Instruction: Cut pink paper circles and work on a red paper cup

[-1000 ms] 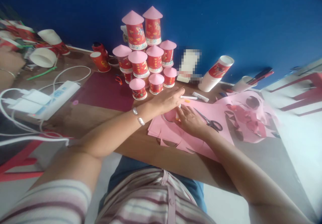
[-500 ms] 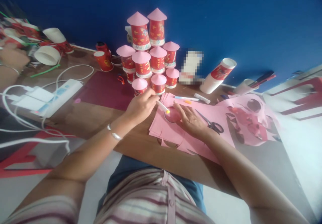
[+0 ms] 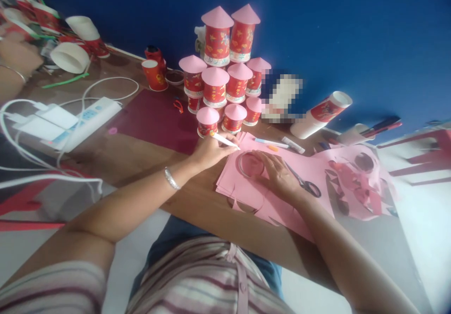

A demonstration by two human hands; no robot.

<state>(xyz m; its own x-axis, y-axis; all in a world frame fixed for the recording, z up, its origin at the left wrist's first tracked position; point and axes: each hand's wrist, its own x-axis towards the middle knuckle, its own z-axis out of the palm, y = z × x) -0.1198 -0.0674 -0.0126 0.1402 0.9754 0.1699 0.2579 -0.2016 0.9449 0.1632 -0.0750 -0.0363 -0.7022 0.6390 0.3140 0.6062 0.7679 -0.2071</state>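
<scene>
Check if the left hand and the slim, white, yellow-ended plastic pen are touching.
Touching. The head view shows the pen held in the left hand's grip, its shaft resting against the fingers without a gap.

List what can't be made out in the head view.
Head view throughout:
Ring: right side, hidden by right hand.
Pen in left hand: tip too small to tell if it touches pink paper.
Pale object: pixelation hides details.
Other person's hand: blurred, arm cut by left edge.
Gold marks on cups: too small to read.
</scene>
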